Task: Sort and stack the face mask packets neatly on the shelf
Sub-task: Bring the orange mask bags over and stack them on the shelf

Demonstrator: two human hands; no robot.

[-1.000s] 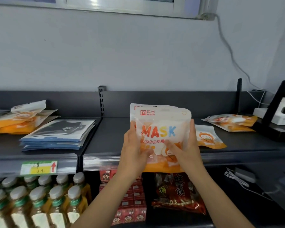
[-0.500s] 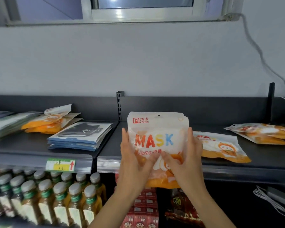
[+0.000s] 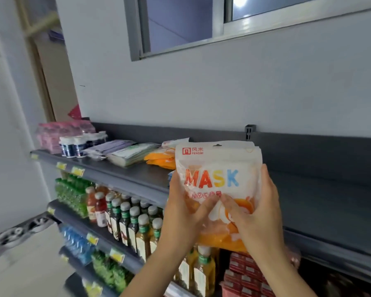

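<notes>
Left hand [image 3: 180, 211] and right hand [image 3: 259, 211] both grip upright MASK packets [image 3: 219, 166] before the shelf [image 3: 319, 200] holding orange packets [image 3: 161, 160].

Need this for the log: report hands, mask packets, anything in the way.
Left hand and right hand grip the mask packets, upright, before the shelf. Orange packets lie behind-left. Path looks open.

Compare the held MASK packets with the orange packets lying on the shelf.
The MASK packets are upright, held by the left hand and right hand; the orange packets lie flat on the shelf. The MASK packets face the camera; the orange packets show edges. Both are partly orange.
</notes>
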